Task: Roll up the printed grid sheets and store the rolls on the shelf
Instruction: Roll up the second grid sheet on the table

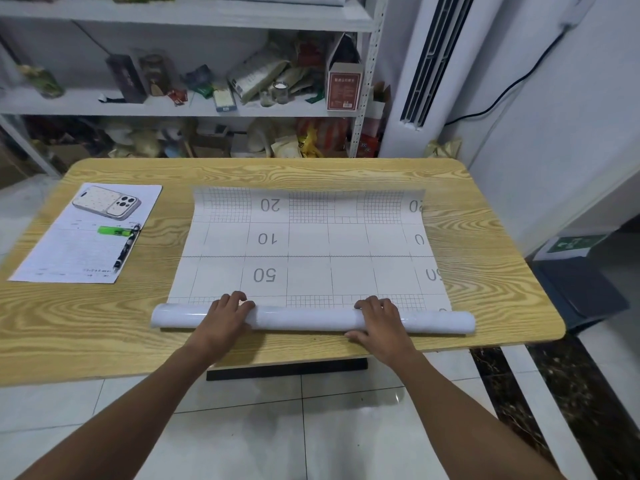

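My left hand (227, 315) and right hand (379, 318) curl over the roll (304, 318), gripping it; grid sheet (304, 251) lies flat beyond on the table (485, 271).

I see bare table (311, 171) along the far edge, open for a hand to pass behind the grid sheet (308, 251); the sheet's far end curls up off the wood; to the left a printed page (69, 251) carrying a green highlighter (114, 231) and a pen (126, 247) fills that side; the right side is clear wood; the shelf (173, 107) beyond is crowded with boxes and bags, little room showing.
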Demonstrator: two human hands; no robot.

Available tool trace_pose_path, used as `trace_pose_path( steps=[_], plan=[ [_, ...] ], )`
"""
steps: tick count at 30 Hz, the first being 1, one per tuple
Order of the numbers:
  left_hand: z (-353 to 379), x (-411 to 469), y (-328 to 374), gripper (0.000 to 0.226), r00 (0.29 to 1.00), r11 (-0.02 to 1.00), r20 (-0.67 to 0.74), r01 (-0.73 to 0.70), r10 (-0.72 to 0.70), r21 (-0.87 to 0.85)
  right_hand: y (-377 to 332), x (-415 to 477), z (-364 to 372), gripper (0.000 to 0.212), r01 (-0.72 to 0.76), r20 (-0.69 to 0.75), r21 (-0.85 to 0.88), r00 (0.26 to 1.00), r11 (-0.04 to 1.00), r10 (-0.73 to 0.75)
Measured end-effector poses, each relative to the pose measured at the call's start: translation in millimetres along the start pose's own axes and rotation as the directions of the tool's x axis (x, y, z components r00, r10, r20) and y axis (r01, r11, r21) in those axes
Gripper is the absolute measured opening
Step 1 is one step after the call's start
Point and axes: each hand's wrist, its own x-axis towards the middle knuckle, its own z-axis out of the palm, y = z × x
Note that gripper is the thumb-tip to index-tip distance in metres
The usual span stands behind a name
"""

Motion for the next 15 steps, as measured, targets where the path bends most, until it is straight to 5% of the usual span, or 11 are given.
trace_pose_path(
  steps=[15],
  plan=[
    [8.6, 4.5, -9.7, 0.059, 0.999, 0.999, -0.043, -0.018, 0.017, -0.039, -1.0, 1.6, -0.5, 0.063, 0.006, -0.008, -0.045, 1.0, 0.999, -0.006]
  ],
)
